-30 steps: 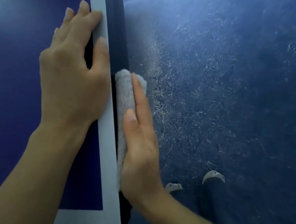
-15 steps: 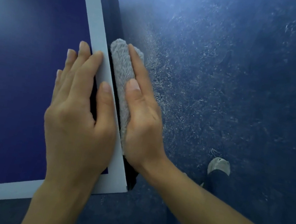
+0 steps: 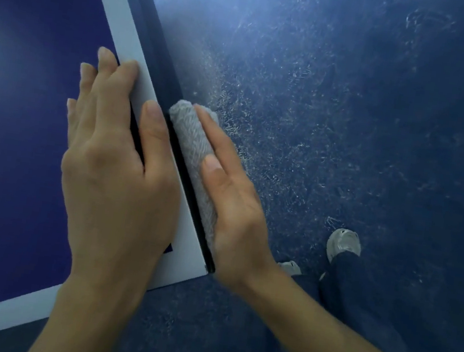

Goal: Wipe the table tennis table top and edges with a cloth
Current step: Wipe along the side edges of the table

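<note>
At the near right corner | left hand flat on table | right hand flat, pressing cloth on side edge | cloth may slip off, grip looks loose

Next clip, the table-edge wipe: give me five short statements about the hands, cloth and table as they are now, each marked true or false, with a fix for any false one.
1. The right hand presses the cloth against the table's side edge. True.
2. The left hand holds the cloth. False: it lies flat on the table top, fingers straight, touching no cloth.
3. The cloth is grey. True.
4. The cloth lies spread on the blue playing surface. False: it is bunched against the side edge, off the top.
5. The hands are working beside a table corner. True.
</note>
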